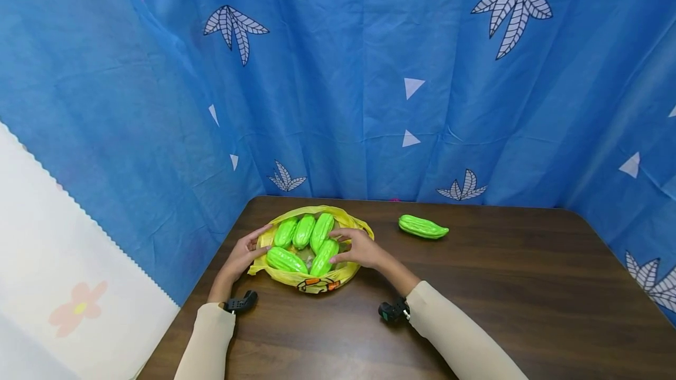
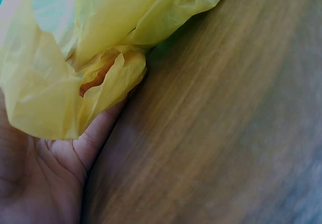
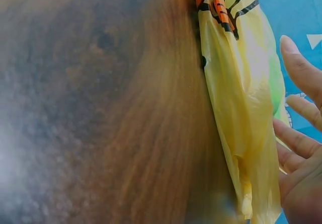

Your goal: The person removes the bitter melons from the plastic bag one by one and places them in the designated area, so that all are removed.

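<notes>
A yellow plastic bag (image 1: 287, 277) lies wide-mouthed on the table with several bright green bitter melons (image 1: 286, 260) inside. My left hand (image 1: 244, 255) rests at the bag's left rim, fingers and thumb spread apart along it; the left wrist view shows plastic (image 2: 45, 93) covering the fingertips. Over the right side of the mouth is my right hand (image 1: 356, 248), its fingers spread, beside the nearest bitter melon (image 1: 324, 258). In the right wrist view these fingers (image 3: 297, 138) stand apart with nothing between them.
One more bitter melon (image 1: 422, 227) lies outside the bag, to its right near the table's back. The dark wooden table (image 1: 502, 274) ends at blue curtains (image 1: 338, 104) behind and at the sides. A white cloth (image 1: 47, 251) hangs at the left.
</notes>
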`<state>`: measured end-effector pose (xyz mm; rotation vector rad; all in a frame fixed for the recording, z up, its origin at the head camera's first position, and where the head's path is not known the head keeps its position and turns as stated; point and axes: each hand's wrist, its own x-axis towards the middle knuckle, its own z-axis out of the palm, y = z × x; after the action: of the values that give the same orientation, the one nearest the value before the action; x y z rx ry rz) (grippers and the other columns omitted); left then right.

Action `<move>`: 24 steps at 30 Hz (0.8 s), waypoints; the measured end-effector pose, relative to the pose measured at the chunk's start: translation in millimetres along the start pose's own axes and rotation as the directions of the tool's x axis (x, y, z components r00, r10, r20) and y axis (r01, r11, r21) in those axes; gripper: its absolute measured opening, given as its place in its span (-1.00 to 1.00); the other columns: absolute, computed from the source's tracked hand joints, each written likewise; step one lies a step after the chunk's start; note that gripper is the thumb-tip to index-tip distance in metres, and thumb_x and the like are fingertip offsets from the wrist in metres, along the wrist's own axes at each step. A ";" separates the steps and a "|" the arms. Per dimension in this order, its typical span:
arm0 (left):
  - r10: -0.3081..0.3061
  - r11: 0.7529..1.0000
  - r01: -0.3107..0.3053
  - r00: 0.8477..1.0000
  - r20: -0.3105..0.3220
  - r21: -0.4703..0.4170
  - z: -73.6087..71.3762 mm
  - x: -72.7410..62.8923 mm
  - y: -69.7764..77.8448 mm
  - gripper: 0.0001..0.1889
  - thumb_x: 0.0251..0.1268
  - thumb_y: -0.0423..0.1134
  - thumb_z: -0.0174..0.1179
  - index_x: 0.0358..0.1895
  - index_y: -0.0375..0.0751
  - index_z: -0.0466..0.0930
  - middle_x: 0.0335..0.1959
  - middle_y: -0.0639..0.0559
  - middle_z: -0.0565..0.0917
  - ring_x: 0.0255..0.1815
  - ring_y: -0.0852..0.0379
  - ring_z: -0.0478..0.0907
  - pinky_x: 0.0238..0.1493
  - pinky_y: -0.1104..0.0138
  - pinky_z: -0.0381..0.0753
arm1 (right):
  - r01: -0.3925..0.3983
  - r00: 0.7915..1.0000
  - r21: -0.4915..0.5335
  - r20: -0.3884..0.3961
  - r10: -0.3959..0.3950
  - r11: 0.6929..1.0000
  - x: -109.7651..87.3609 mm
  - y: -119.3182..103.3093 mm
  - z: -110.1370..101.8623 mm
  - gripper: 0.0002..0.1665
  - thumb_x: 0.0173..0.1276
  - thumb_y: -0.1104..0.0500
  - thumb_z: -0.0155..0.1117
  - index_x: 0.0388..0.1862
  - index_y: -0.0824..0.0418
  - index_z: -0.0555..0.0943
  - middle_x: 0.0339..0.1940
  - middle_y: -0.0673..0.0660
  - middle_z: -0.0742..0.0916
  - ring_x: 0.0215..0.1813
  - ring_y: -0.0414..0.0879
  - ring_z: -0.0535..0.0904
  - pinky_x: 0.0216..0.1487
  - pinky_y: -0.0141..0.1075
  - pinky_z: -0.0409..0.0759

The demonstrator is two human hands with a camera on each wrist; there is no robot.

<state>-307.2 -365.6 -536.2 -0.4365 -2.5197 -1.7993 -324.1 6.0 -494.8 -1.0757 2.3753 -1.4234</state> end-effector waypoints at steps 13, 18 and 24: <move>-0.001 1.000 0.001 1.000 -0.002 0.003 0.3 -0.1 2.3 -0.34 0.43 -0.33 0.26 0.55 -0.22 0.28 0.58 -0.24 0.21 0.41 -0.21 0.33 0.01 0.46 0.57 | -0.013 0.999 -0.019 0.038 0.014 1.000 3.3 2.7 4.6 -0.21 0.15 0.12 0.63 0.35 0.26 0.56 0.31 0.18 0.63 0.28 0.18 0.52 0.22 -0.01 0.56; 0.001 1.000 -0.001 1.000 0.002 -0.004 0.1 -0.3 1.6 -0.34 0.43 -0.31 0.26 0.55 -0.22 0.28 0.58 -0.23 0.20 0.48 -0.25 0.23 0.06 0.50 0.53 | 0.006 0.998 -0.049 0.055 -0.003 0.999 2.6 2.2 4.9 -0.23 0.12 0.15 0.64 0.32 0.26 0.59 0.29 0.18 0.64 0.27 0.18 0.51 0.18 -0.04 0.57; 0.005 1.000 -0.005 1.000 0.006 -0.009 1.0 0.0 2.3 -0.33 0.44 -0.31 0.26 0.56 -0.22 0.26 0.58 -0.23 0.20 0.51 -0.25 0.19 0.09 0.52 0.51 | 0.010 0.997 -0.080 0.076 -0.004 0.997 3.3 4.3 5.2 -0.24 0.11 0.17 0.65 0.32 0.24 0.60 0.29 0.16 0.63 0.29 0.14 0.50 0.10 -0.16 0.60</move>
<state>-306.6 -363.9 -534.3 -0.4487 -2.5129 -1.8110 -326.2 1.4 -500.4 -1.1370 2.3962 -1.2757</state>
